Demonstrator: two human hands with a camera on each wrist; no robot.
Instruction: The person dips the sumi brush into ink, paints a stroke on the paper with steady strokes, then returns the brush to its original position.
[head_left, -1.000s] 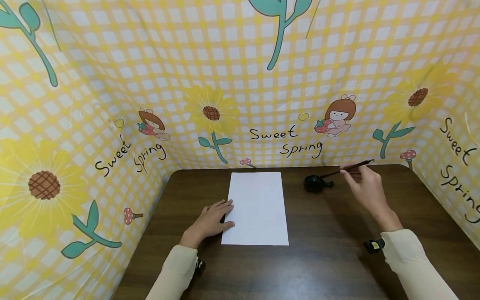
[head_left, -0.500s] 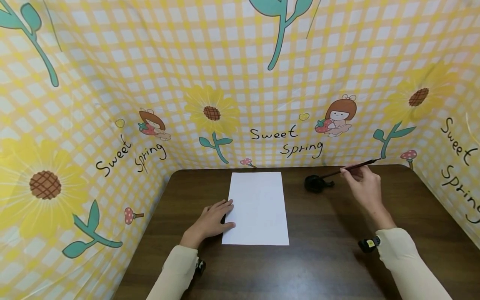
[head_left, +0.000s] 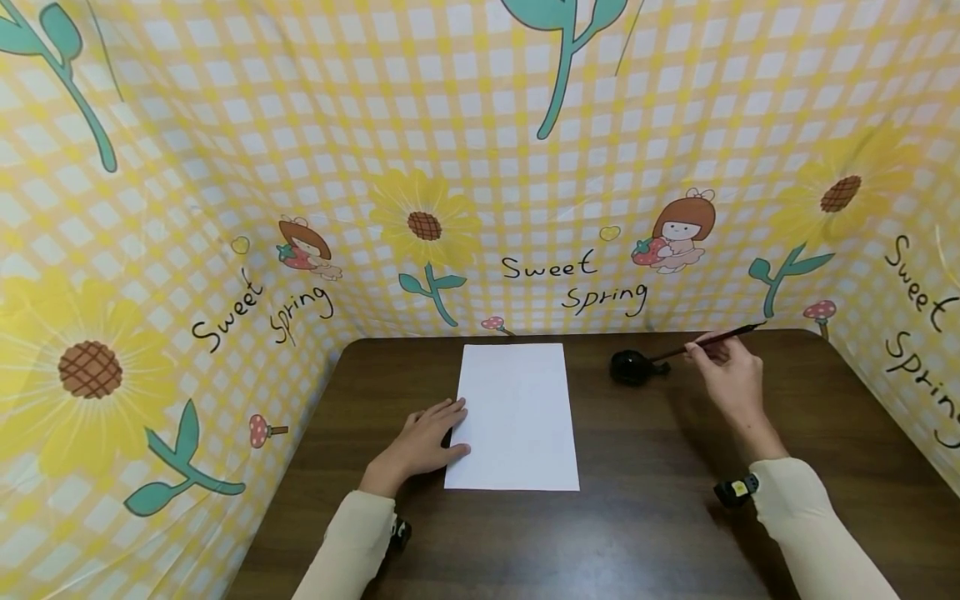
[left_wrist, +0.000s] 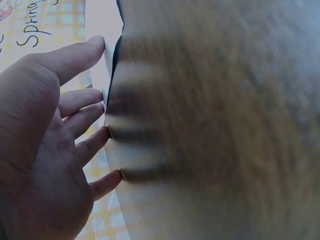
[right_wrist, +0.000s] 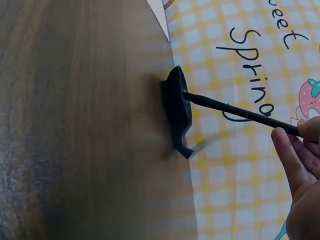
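A white sheet of paper (head_left: 517, 417) lies upright on the dark wooden table, unmarked as far as I can see. My left hand (head_left: 420, 437) rests at its left edge, with fingers spread and fingertips on the paper and the table beside it. To the right of the paper sits a small dark ink dish (head_left: 630, 367) with a short spout-like end. My right hand (head_left: 731, 375) pinches a dark brush (right_wrist: 240, 113) by its handle. In the right wrist view, the brush slants down and its tip end is inside the dish (right_wrist: 176, 102), hidden by the rim.
A yellow checked cloth (head_left: 465, 150) with flowers and lettering stands as a wall along the table's back and sides. The brown table (head_left: 622, 542) stretches in front of the paper and dish. Each wrist wears a small black camera (head_left: 735, 490).
The brush in my right hand has tilted lower and shifted slightly right, and its rear end now points less toward the viewer's side. My left hand and the paper have stayed put.
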